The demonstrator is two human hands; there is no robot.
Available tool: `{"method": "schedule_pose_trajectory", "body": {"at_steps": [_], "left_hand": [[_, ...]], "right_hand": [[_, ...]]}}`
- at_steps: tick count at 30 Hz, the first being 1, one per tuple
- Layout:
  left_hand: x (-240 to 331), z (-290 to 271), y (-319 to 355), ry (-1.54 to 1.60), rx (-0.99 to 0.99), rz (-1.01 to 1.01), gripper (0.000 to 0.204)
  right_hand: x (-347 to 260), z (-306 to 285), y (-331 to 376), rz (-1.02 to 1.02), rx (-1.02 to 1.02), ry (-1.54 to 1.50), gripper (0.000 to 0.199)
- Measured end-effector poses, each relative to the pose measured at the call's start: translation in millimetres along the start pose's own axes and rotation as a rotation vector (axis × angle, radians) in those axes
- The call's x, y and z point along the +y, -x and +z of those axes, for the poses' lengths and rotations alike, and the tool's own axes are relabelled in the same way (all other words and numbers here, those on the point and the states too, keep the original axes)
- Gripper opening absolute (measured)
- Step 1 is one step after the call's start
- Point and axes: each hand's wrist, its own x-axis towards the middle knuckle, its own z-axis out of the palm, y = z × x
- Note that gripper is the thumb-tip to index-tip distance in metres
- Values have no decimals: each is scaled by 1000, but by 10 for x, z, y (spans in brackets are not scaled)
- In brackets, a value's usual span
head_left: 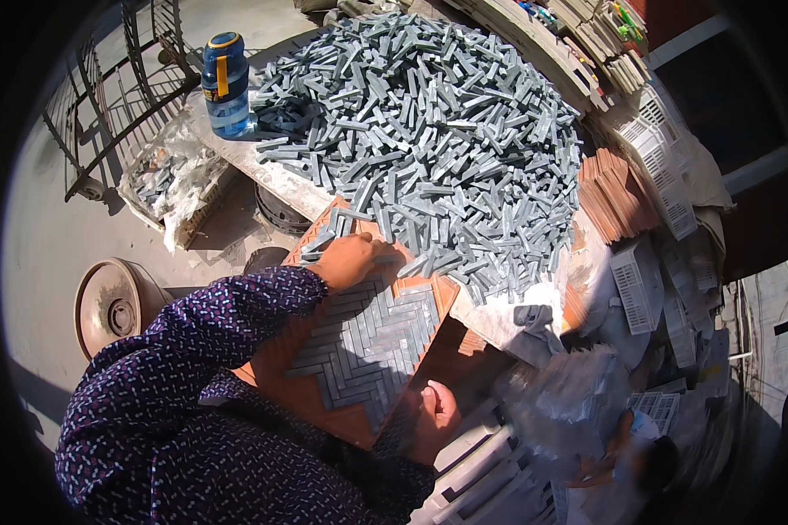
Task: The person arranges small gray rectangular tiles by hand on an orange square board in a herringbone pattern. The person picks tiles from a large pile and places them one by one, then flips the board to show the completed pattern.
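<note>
An orange tray (pixel 352 423) lies tilted in front of me, with grey strip tiles (pixel 359 346) set in a herringbone pattern over much of it. My left hand (pixel 346 261) is palm down over the tray's far part, fingers bent together beside several loose grey strips (pixel 328 232). Whatever those fingers hold is hidden under them. At the tray's near right edge, my right hand (pixel 435 422) is closed, thumb up against curled fingers; I cannot make out what is in it. A big heap of grey strips (pixel 429 131) rises just beyond the tray.
A blue bottle (pixel 226 87) stands left of the heap. Stacked orange trays (pixel 617 197) and white plastic baskets (pixel 635 284) are at the right. On the left are a round brown pot (pixel 114 306), a plastic-lined box (pixel 171 179) and a metal rack (pixel 105 105). Another person (pixel 622 464) is at lower right.
</note>
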Motion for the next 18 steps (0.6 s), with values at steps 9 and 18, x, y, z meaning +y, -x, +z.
{"method": "schedule_pose_trajectory", "body": {"at_steps": [9,18], "left_hand": [[-40,38,286,-88,-8,-68,25],[95,-22,228,-29,22,-67,27]], "right_hand": [[-142,58,-54,65,-46,-81,16],[14,-22,-5,-29,42,-48,15]]}}
